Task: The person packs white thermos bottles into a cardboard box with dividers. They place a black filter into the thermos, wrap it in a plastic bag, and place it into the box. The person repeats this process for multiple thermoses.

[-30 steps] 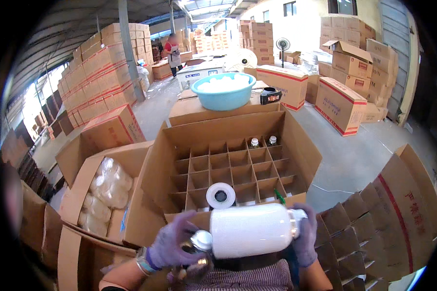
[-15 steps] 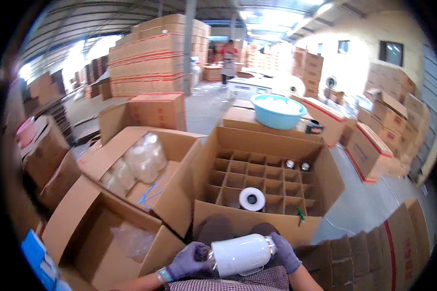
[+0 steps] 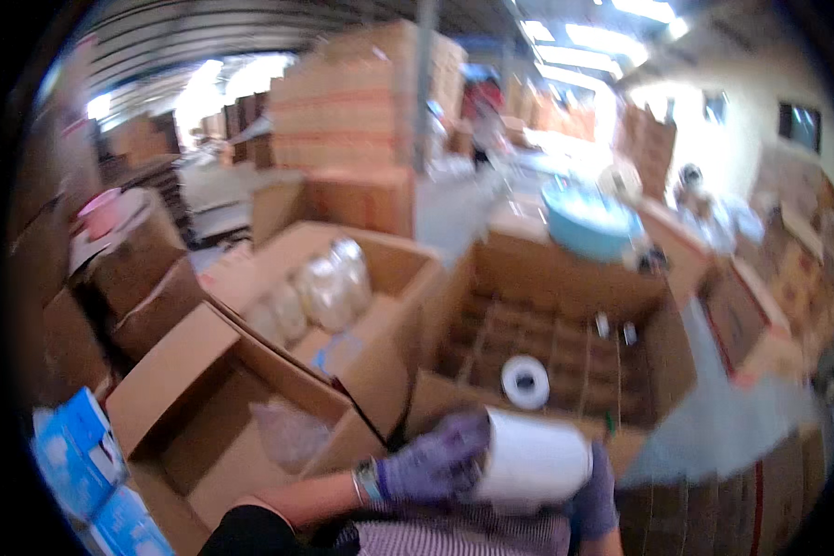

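A white cylindrical flask [image 3: 539,456] lies on its side across my lap, smeared by motion. My gloved left hand [image 3: 435,461] grips its left end, fingers curled over the rim. Around the right end is my gloved right hand [image 3: 597,496], partly hidden behind the flask. Just beyond stands a large carton [image 3: 672,366] with cardboard dividers. One white round-topped container [image 3: 525,382] with a dark centre sits in its near cells. Two small silvery tops [image 3: 602,325] show in cells at the far right.
Clear glass-like vessels [image 3: 332,289] stand in an open carton to the left. Nearer is another open carton [image 3: 171,375] with crumpled plastic [image 3: 287,434]. Blue packs [image 3: 76,454] lie at far left. Behind the divided carton is a blue basin [image 3: 588,221]. A person [image 3: 484,116] stands far off.
The view has swung left, so the surroundings appear farther right and blurred. My left hand has come farther over the flask's left end. Both hands keep hold of it.
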`<state>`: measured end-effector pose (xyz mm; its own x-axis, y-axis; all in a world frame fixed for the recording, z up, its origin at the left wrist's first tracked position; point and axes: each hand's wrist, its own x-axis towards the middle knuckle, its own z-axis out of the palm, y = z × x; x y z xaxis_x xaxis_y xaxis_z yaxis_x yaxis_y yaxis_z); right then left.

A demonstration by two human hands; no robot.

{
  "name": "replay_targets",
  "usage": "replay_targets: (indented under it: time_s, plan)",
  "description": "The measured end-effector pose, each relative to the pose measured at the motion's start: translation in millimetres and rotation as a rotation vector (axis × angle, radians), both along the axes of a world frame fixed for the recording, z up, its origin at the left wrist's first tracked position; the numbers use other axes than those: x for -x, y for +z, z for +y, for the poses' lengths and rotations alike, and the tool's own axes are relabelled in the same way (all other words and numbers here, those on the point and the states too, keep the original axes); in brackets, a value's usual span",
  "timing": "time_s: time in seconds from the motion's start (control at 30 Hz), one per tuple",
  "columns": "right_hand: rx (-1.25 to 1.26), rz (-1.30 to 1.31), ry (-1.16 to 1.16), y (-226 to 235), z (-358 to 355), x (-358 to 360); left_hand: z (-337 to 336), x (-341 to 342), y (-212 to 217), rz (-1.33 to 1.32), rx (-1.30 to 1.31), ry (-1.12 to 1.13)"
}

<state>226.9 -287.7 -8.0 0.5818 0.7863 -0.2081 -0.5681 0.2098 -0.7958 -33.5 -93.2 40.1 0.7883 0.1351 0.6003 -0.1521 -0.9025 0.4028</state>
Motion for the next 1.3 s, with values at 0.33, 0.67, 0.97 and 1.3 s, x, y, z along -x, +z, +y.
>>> replay_targets:
  time_s: [0.33, 0.67, 0.97, 1.3]
  plan:
    - [-0.122, -1.601, -0.129, 156, 19, 87, 20, -4, -29, 0.16, 1.033, -0.176]
    - [-0.376, -1.279, -0.098, 138, 47, 104, 15, 28, -34, 0.335, 0.651, -0.242]
    - [-0.356, -1.227, -0.193, 133, 49, 106, 10, 28, -34, 0.122, 1.018, -0.021]
    - [-0.531, -1.228, -0.075, 138, 46, 106, -3, 46, -34, 0.219, 0.8, -0.046]
